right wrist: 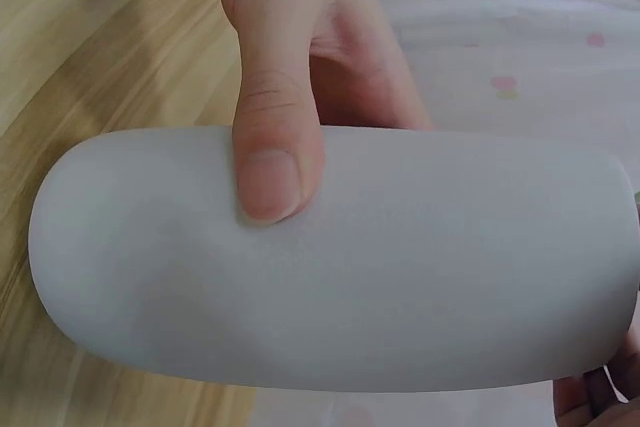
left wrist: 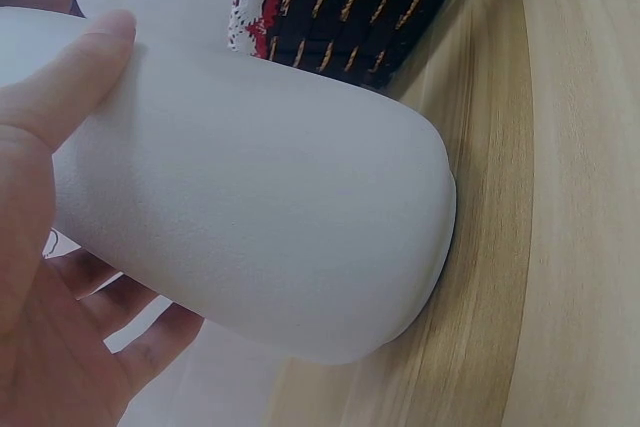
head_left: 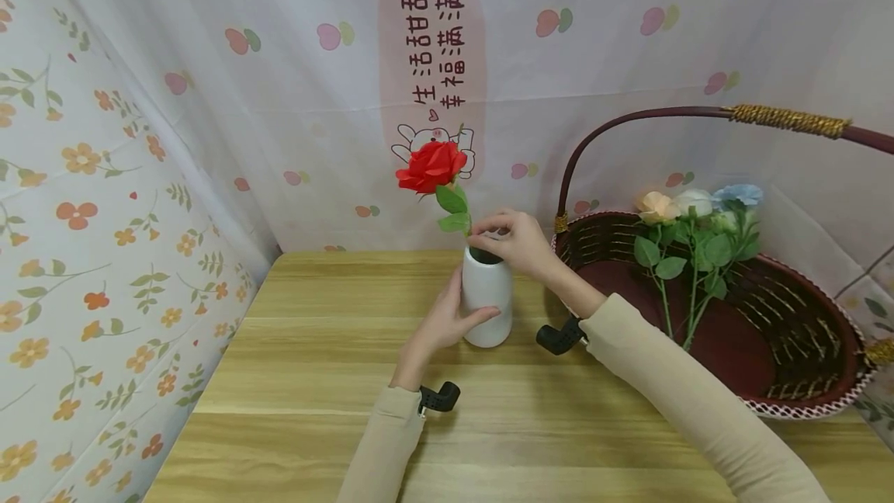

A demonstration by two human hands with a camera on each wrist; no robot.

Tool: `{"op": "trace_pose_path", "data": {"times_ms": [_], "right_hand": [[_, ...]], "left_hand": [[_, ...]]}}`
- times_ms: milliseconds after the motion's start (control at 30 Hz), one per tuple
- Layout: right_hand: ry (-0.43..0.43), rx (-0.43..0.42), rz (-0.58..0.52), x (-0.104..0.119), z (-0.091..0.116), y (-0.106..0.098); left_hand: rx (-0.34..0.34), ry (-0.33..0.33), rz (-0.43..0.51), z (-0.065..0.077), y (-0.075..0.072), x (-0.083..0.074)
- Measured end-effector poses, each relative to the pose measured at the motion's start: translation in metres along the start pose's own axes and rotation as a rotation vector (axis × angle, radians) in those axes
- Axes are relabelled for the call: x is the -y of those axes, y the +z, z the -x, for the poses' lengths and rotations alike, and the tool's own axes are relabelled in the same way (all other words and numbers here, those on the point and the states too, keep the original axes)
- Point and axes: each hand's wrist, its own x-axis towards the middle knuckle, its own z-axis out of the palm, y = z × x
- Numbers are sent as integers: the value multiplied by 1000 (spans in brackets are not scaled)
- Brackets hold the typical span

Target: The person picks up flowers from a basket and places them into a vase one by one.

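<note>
A white vase (head_left: 488, 305) stands upright on the wooden table. My left hand (head_left: 440, 320) holds it from the left, the thumb across its front and the fingers behind. In the left wrist view the vase (left wrist: 270, 187) meets the table at its base. Out of the vase's mouth rises a red rose (head_left: 431, 168) with green leaves, leaning left. At the rim, my right hand (head_left: 520, 243) pinches the rose's stem between thumb and fingers. The right wrist view shows the left thumb (right wrist: 270, 182) on the vase; the right fingers are mostly out of that frame.
A dark wicker basket (head_left: 831, 324) with a tall arched handle stands at the right. Inside lean several artificial flowers, among them a peach one (head_left: 658, 208) and a blue one (head_left: 737, 195). A printed curtain (head_left: 293, 99) hangs behind the wooden table (head_left: 300, 379).
</note>
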Motion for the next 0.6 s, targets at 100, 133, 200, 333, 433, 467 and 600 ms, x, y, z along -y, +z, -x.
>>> {"op": "trace_pose_path", "data": {"times_ms": [100,133,200,333,433,467,600], "right_hand": [[10,1,-31,-3,1,0],[13,2,-38,-4,1,1],[18,5,-49,-4,1,1],[29,15,-66,-6,1,0],[54,22,-87,-5,2,-2],[64,25,-94,-4,3,-3],[95,29,-115,-2,5,-8]], "left_hand": [[-3,-4,-6,0,1,0],[-7,-1,-14,-1,2,6],[-11,0,-24,-1,2,6],[-15,8,-22,0,2,6],[-18,12,-22,-1,2,7],[-19,14,-22,-1,2,8],[-19,11,-23,-1,2,9]]}}
